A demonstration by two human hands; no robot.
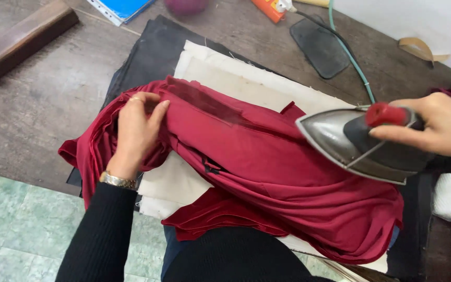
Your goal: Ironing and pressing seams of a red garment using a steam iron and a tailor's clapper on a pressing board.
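The grey metal iron with red knob (361,143) points left, long axis crosswise; right hand (439,125) clamps its handle; left hand (137,130) pinches the crumpled dark-red cloth (267,177).

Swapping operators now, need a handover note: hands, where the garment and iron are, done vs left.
Left hand: pinching a fold of the dark red garment near its left end.
Right hand: gripping the iron by its handle, tilted, at the garment's right side.
Garment lies bunched on the cream pressing cloth on the wooden table.
Done: a short stretch looks flat.
Left: most folds are creased.
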